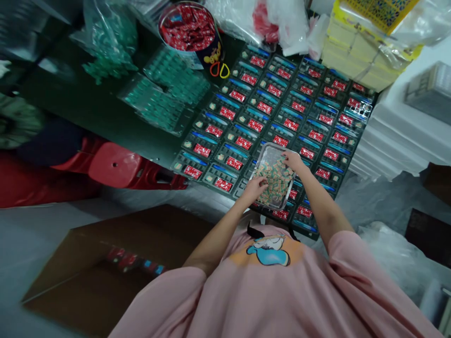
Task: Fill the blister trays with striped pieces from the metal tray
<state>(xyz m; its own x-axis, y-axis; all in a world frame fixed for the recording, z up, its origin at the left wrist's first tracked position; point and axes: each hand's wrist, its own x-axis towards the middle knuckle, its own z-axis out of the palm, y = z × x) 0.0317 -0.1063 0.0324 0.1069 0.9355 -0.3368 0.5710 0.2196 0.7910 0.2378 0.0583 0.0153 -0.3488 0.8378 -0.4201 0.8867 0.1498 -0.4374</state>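
A clear plastic tray point(276, 149) holds a heap of small beige-and-green pieces point(276, 180). It lies over rows of compartment trays close to my body. My left hand point(256, 188) is over the tray's left side, fingers curled together at the pieces; what they pinch is too small to name. At the upper right of the same tray, my right hand point(293, 161) has its fingertips bent down onto the pieces, and anything between them is hidden. Around both hands, the plastic compartment trays point(246, 134) contain red patterned packets point(243, 142), blue pens point(236, 150) and, in many, one small beige piece.
Stacked green-filled trays point(158, 105) lie left, near a bag of green pieces point(111, 47). A tub of red packets point(188, 28) stands behind scissors point(220, 70). Yellow-wrapped stacks point(366, 47) are at back right. A red stool point(114, 162) and cardboard box point(116, 263) flank the table's left side.
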